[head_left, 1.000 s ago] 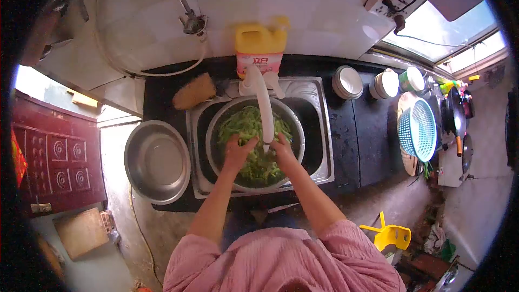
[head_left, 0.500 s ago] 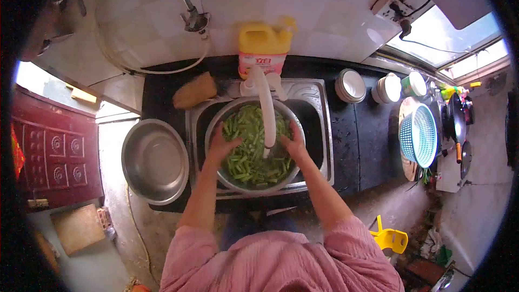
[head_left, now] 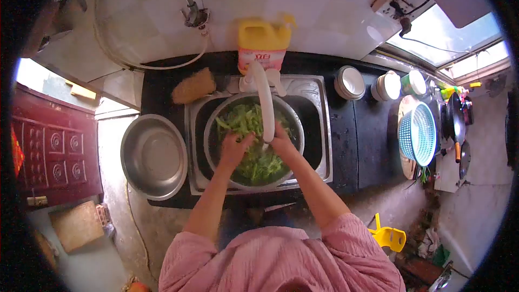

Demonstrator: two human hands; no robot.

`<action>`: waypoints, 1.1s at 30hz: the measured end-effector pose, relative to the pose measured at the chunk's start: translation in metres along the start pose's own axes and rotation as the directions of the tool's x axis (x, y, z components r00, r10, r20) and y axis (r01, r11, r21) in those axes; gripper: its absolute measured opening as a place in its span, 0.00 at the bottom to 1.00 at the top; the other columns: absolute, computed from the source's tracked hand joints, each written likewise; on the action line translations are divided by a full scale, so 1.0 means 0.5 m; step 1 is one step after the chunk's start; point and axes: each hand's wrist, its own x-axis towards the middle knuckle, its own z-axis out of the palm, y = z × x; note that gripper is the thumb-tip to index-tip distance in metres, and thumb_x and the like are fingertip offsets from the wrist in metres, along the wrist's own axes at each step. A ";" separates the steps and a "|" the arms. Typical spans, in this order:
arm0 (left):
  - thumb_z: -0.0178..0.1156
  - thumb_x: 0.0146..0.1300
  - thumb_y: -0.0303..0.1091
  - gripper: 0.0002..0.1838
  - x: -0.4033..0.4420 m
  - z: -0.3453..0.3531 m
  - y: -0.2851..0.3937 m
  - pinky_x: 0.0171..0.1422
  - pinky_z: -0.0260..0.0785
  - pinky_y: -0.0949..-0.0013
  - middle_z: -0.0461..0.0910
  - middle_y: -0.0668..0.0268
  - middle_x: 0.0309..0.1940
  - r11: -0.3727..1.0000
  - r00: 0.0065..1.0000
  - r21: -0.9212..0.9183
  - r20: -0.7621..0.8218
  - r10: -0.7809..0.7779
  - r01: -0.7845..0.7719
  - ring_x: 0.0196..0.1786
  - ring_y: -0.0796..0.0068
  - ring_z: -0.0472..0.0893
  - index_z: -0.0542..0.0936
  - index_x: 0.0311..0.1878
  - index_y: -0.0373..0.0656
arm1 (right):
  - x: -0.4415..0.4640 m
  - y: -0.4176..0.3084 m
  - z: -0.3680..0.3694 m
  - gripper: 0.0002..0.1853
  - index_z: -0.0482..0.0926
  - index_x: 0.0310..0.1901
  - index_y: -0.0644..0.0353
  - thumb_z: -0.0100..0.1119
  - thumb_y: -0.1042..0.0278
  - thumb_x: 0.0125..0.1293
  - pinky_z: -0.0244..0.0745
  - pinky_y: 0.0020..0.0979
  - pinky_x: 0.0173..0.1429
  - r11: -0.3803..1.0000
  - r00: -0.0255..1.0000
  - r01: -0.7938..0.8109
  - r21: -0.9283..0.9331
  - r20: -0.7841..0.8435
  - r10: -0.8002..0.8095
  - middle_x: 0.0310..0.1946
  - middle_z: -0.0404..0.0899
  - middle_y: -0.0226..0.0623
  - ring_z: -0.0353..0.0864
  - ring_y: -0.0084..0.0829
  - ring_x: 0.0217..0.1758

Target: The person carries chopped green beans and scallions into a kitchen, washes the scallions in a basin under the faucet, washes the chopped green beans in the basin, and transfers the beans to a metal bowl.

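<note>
A round metal basin (head_left: pixel 299 154) stands in the steel sink (head_left: pixel 326 130), filled with cut green vegetables (head_left: pixel 262 166) in water. My left hand (head_left: pixel 235 147) is in the basin's left half, its fingers curled into the greens. On the right side of the basin is my right hand (head_left: pixel 281 141), also among the greens, its fingertips partly hidden by the white faucet (head_left: pixel 266 103). The faucet spout hangs between both hands, over the middle of the basin.
An empty metal basin (head_left: pixel 154 157) sits left of the sink, below a brown sponge-like block (head_left: pixel 193 86). Behind the faucet stands a yellow jug (head_left: pixel 263 40). Stacked bowls (head_left: pixel 350 83) and a blue basket (head_left: pixel 417 134) are on the right counter. A yellow chair (head_left: pixel 388 238) stands lower right.
Both hands have come inward from the basin's side walls, where they were half a second ago, to its middle. The greens are heaped toward the upper left and lower middle.
</note>
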 end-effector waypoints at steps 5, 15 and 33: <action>0.66 0.50 0.37 0.34 -0.011 0.027 -0.091 0.58 0.65 0.62 0.66 0.54 0.60 0.960 0.994 0.265 -0.038 0.107 -0.093 0.56 0.62 0.72 0.67 0.61 0.43 | -0.032 -0.014 -0.018 0.27 0.65 0.62 0.54 0.54 0.74 0.59 0.62 0.28 0.57 0.957 0.994 -0.051 -0.286 0.077 0.077 0.53 0.71 0.35 0.69 0.28 0.54; 0.71 0.41 0.26 0.50 0.004 0.163 -0.276 0.62 0.59 0.61 0.62 0.56 0.62 0.630 0.844 -0.583 0.213 -0.492 0.514 0.62 0.57 0.65 0.52 0.68 0.45 | -0.110 -0.006 -0.001 0.33 0.54 0.66 0.51 0.54 0.67 0.60 0.61 0.42 0.62 0.644 0.775 -0.506 0.574 -0.026 0.631 0.63 0.59 0.38 0.64 0.37 0.61; 0.52 0.44 0.15 0.24 -0.107 -0.001 -0.163 0.49 0.67 0.59 0.69 0.53 0.43 0.987 0.886 0.056 -0.434 0.160 -0.151 0.49 0.53 0.71 0.75 0.47 0.43 | -0.142 -0.065 0.041 0.24 0.70 0.55 0.61 0.58 0.73 0.54 0.65 0.37 0.60 0.762 0.994 0.073 -0.643 0.112 -0.001 0.53 0.72 0.49 0.69 0.46 0.58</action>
